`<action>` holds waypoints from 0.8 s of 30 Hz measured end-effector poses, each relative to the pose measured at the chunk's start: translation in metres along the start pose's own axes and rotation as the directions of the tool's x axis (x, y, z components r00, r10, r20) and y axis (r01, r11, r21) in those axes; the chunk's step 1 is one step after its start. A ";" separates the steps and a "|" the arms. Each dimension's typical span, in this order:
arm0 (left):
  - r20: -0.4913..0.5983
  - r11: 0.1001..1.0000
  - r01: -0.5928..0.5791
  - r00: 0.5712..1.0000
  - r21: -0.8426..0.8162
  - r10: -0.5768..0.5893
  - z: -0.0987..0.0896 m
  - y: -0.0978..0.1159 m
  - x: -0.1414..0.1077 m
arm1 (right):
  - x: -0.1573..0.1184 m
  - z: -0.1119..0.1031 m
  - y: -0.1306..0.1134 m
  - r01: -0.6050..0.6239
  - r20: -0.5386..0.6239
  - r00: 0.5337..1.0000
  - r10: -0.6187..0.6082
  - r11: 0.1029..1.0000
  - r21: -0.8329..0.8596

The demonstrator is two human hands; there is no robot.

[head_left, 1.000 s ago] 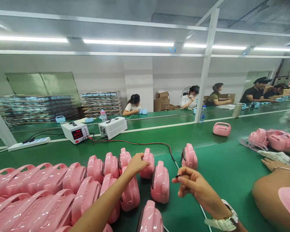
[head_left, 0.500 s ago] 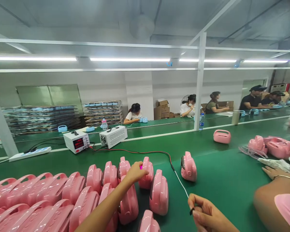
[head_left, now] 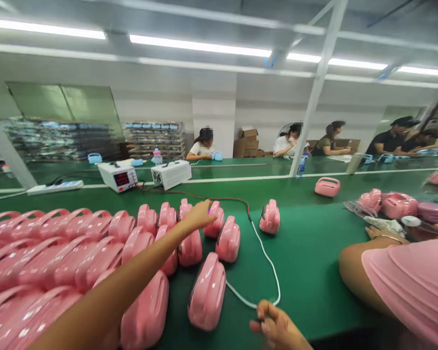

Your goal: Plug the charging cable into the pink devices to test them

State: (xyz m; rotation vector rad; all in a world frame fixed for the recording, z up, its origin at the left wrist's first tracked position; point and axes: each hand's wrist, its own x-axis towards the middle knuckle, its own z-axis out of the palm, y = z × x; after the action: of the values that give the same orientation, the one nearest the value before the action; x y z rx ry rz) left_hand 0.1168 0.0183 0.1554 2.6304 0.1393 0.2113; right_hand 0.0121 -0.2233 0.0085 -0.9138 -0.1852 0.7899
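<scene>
Plainly, left hand (head_left: 199, 216) touches one pink case (head_left: 214, 219) — right hand (head_left: 275, 326), grip clamped on one white cable (head_left: 266, 255).

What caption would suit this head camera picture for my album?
Left hand touches a pink case among many on the green table; right hand pinches a white cable.

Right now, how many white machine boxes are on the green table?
2. The box with the red display sits back left on the green table; the plain white box stands just right of it. None seems hidden.
</scene>
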 end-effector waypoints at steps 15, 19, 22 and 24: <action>-0.090 0.817 0.102 0.979 -0.567 -0.185 0.085 -0.027 -0.214 | -0.005 0.067 0.001 -0.058 -0.055 0.996 0.065 0.991 0.122; -0.148 0.798 0.207 0.927 -0.566 -0.345 0.117 -0.027 -0.199 | -0.006 0.056 -0.010 -0.023 -0.100 0.995 0.031 0.996 0.085; -0.153 0.761 0.142 0.941 -0.633 -0.303 0.113 -0.014 -0.193 | -0.021 0.043 -0.019 0.081 0.012 0.996 -0.083 0.989 0.126; -0.144 0.732 0.046 0.970 -0.680 -0.194 0.109 0.004 -0.186 | -0.035 0.035 -0.022 0.150 0.171 0.970 -0.174 0.978 0.143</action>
State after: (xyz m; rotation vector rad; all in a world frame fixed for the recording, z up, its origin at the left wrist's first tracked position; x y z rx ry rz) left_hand -0.0469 -0.0617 0.0393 1.8540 0.2513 0.4064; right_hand -0.0173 -0.2327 0.0537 -0.6946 -0.3615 0.7241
